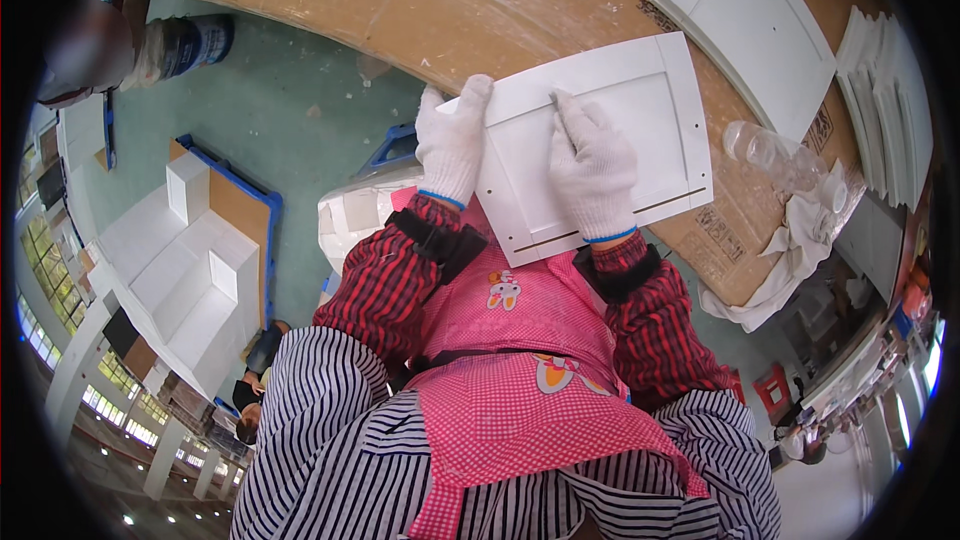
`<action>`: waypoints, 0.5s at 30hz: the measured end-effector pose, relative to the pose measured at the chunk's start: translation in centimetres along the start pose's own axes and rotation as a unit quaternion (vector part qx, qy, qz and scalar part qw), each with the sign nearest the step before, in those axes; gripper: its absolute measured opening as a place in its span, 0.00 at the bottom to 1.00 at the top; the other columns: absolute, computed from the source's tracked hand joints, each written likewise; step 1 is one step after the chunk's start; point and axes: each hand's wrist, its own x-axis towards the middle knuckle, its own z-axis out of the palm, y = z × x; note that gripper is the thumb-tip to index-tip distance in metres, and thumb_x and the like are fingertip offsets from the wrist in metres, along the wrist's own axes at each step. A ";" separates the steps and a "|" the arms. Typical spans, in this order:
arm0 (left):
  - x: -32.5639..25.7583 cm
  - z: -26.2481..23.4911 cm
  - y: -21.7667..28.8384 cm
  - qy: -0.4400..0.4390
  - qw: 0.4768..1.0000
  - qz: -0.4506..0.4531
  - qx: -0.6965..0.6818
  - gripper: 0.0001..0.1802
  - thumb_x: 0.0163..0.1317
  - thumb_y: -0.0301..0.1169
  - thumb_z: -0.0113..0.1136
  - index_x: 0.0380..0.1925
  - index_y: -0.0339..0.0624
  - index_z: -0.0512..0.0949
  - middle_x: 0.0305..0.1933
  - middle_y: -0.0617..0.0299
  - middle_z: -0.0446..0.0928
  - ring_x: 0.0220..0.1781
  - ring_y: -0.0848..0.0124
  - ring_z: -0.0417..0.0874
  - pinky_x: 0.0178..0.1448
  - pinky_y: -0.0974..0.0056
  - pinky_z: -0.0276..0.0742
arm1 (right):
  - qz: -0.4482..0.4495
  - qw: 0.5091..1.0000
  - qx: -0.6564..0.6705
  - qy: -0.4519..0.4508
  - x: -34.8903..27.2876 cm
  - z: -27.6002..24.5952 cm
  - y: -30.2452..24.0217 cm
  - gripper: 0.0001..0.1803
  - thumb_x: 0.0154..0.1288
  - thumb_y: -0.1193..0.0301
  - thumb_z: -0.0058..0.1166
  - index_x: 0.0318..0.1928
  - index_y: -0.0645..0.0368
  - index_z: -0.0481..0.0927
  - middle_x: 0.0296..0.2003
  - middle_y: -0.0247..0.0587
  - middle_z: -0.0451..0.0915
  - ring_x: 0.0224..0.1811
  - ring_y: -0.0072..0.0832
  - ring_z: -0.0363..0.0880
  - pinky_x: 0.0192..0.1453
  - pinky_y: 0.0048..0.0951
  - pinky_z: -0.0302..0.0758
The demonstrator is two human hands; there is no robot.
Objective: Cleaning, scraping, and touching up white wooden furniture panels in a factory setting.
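White panel [655,130] slants over the table's [400,15] near edge, its left side clamped in the left hand's [452,145] fingers, seemingly for steadiness, leaving the right hand's [593,168] fingers, bunched together, against its face; anything pinched there is unclear.

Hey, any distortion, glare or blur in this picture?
Head view: fisheye bending, the cardboard curving along its near edge; head view: a washed-out bright strip at far right; head view: the white panel reads fairly sharp, but a round patch at upper left is blurred.
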 end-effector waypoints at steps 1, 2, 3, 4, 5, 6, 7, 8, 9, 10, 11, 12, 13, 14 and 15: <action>0.0 0.0 0.2 -0.007 0.999 0.012 -0.029 0.41 0.55 0.57 0.70 0.53 0.29 0.76 0.46 0.45 0.83 0.46 0.57 0.84 0.53 0.56 0.78 | 0.012 1.000 0.000 -0.009 0.1 -0.2 0.0 0.17 0.66 0.71 0.56 0.55 0.56 0.84 0.44 0.46 0.84 0.38 0.45 0.84 0.42 0.41 0.80; -0.1 0.0 0.5 -0.007 1.000 0.012 -0.028 0.41 0.55 0.57 0.70 0.53 0.29 0.76 0.46 0.45 0.83 0.46 0.57 0.84 0.53 0.56 0.78 | 0.013 1.000 0.000 -0.009 0.1 -0.2 -0.1 0.17 0.66 0.71 0.56 0.55 0.56 0.84 0.44 0.46 0.84 0.38 0.45 0.84 0.42 0.41 0.80; -0.3 0.1 0.7 -0.002 1.000 0.000 0.000 0.41 0.55 0.57 0.70 0.53 0.29 0.76 0.45 0.45 0.83 0.46 0.57 0.84 0.53 0.56 0.78 | 0.005 1.000 -0.002 0.000 0.1 -0.2 -0.2 0.17 0.66 0.74 0.56 0.55 0.58 0.84 0.41 0.47 0.83 0.37 0.45 0.84 0.41 0.39 0.80; -0.5 0.0 1.1 0.004 1.000 -0.012 0.027 0.41 0.55 0.57 0.70 0.52 0.29 0.76 0.45 0.45 0.83 0.46 0.57 0.84 0.52 0.56 0.78 | -0.003 1.000 -0.004 0.010 0.1 -0.2 -0.3 0.17 0.66 0.77 0.56 0.55 0.59 0.84 0.39 0.49 0.83 0.37 0.44 0.84 0.40 0.37 0.79; -0.4 0.0 0.9 0.004 1.000 -0.012 0.028 0.41 0.55 0.57 0.70 0.52 0.29 0.76 0.45 0.45 0.83 0.46 0.57 0.84 0.52 0.56 0.78 | -0.003 1.000 -0.004 0.010 0.1 -0.2 -0.3 0.17 0.66 0.77 0.56 0.55 0.59 0.84 0.39 0.49 0.83 0.37 0.44 0.84 0.40 0.37 0.79; -0.2 0.0 0.6 0.003 1.000 -0.010 0.027 0.40 0.56 0.57 0.70 0.52 0.29 0.76 0.45 0.46 0.83 0.46 0.58 0.84 0.52 0.56 0.78 | -0.002 1.000 0.015 0.010 0.1 -0.1 -0.4 0.17 0.66 0.77 0.56 0.54 0.59 0.84 0.38 0.48 0.83 0.37 0.44 0.84 0.40 0.36 0.79; -0.2 -0.1 0.7 0.001 1.000 -0.008 0.026 0.40 0.56 0.57 0.70 0.52 0.29 0.76 0.45 0.46 0.83 0.46 0.58 0.84 0.52 0.57 0.78 | -0.002 0.999 0.033 0.011 0.1 -0.1 -0.4 0.17 0.65 0.77 0.56 0.54 0.58 0.84 0.38 0.48 0.83 0.36 0.44 0.84 0.40 0.36 0.79; -0.2 0.0 0.9 0.001 1.000 -0.008 0.026 0.40 0.56 0.57 0.70 0.52 0.29 0.76 0.45 0.46 0.83 0.46 0.58 0.84 0.52 0.57 0.78 | -0.002 0.999 0.033 0.011 0.2 -0.2 -0.3 0.17 0.65 0.77 0.56 0.54 0.58 0.84 0.38 0.48 0.83 0.36 0.44 0.84 0.40 0.36 0.79; -0.4 0.0 1.0 -0.002 1.000 -0.009 0.020 0.39 0.56 0.56 0.70 0.52 0.29 0.76 0.45 0.46 0.83 0.45 0.59 0.84 0.52 0.57 0.78 | 0.003 1.000 0.020 0.010 0.2 -0.3 -0.2 0.17 0.66 0.77 0.56 0.54 0.58 0.85 0.38 0.49 0.83 0.37 0.44 0.84 0.40 0.35 0.79; -0.6 0.0 1.3 -0.004 1.000 -0.010 0.014 0.39 0.56 0.56 0.70 0.52 0.29 0.76 0.45 0.46 0.83 0.45 0.59 0.84 0.52 0.57 0.78 | 0.007 1.000 0.007 0.009 0.2 -0.3 -0.1 0.17 0.66 0.77 0.56 0.54 0.58 0.85 0.38 0.49 0.83 0.37 0.43 0.84 0.41 0.35 0.79; -0.7 -0.1 1.4 -0.005 1.000 -0.010 0.013 0.39 0.56 0.56 0.70 0.52 0.29 0.76 0.45 0.46 0.83 0.45 0.59 0.84 0.52 0.57 0.78 | 0.007 1.000 0.006 0.009 0.2 -0.2 -0.1 0.17 0.66 0.77 0.56 0.54 0.58 0.85 0.38 0.49 0.83 0.37 0.43 0.84 0.41 0.35 0.79; -0.7 -0.1 1.5 -0.010 1.000 -0.012 0.017 0.39 0.56 0.56 0.70 0.52 0.29 0.76 0.45 0.46 0.83 0.45 0.59 0.84 0.52 0.57 0.78 | -0.006 1.000 0.000 0.012 0.1 0.1 -0.1 0.16 0.67 0.76 0.56 0.54 0.59 0.85 0.39 0.49 0.83 0.37 0.43 0.84 0.41 0.35 0.79; -0.6 -0.3 1.5 -0.013 1.000 -0.014 0.021 0.39 0.57 0.55 0.70 0.52 0.29 0.76 0.45 0.46 0.83 0.45 0.59 0.84 0.52 0.57 0.78 | -0.021 1.000 -0.004 0.014 0.1 0.3 -0.2 0.16 0.67 0.76 0.55 0.55 0.59 0.84 0.39 0.49 0.84 0.37 0.42 0.84 0.42 0.35 0.79; -0.5 -0.3 1.1 -0.012 1.000 -0.014 0.020 0.39 0.57 0.55 0.70 0.52 0.29 0.76 0.45 0.46 0.83 0.45 0.59 0.84 0.52 0.57 0.78 | -0.022 1.000 -0.004 0.013 0.2 0.1 -0.1 0.16 0.67 0.76 0.55 0.55 0.59 0.84 0.39 0.49 0.84 0.37 0.42 0.84 0.42 0.35 0.79; -0.3 -0.2 0.5 -0.016 1.000 -0.001 -0.010 0.39 0.57 0.55 0.70 0.52 0.29 0.76 0.45 0.46 0.83 0.45 0.59 0.84 0.53 0.57 0.78 | 0.000 1.000 0.000 0.012 0.4 -0.4 0.3 0.17 0.66 0.75 0.55 0.55 0.59 0.84 0.41 0.49 0.84 0.39 0.44 0.84 0.43 0.37 0.80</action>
